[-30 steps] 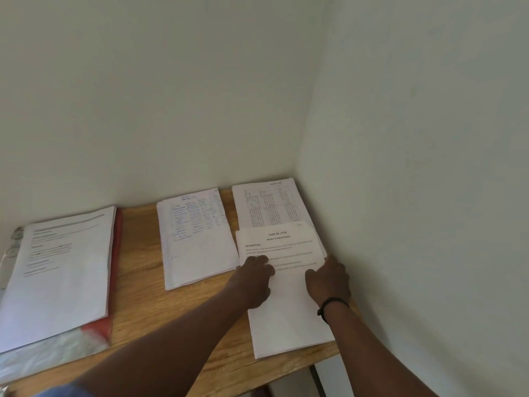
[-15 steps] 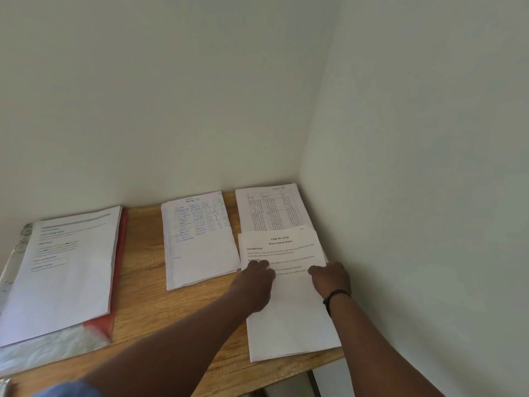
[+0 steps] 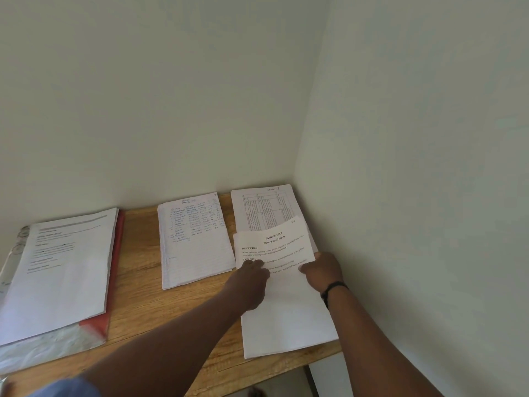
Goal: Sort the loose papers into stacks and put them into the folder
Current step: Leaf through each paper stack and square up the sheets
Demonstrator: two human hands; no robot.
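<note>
**Printed stack squared under both hands**

The printed stack [image 3: 286, 305], at the bench's [image 3: 137, 285] right, has barely shifted; it is pressed by the left hand [image 3: 252, 285] and gripped at its edge by the right hand [image 3: 322, 272]. The red folder [image 3: 116, 270] lies far left; filing is judged pending.

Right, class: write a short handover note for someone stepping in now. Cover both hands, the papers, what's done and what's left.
Left hand and right hand: both rest on the typed sheet at the table's right, fingers curled on it.
Papers: table sheet behind it, handwritten stack mid-table, printed stack on the red folder at left.
Done: stacks laid out.
Left: move the remaining stacks into the folder.
</note>
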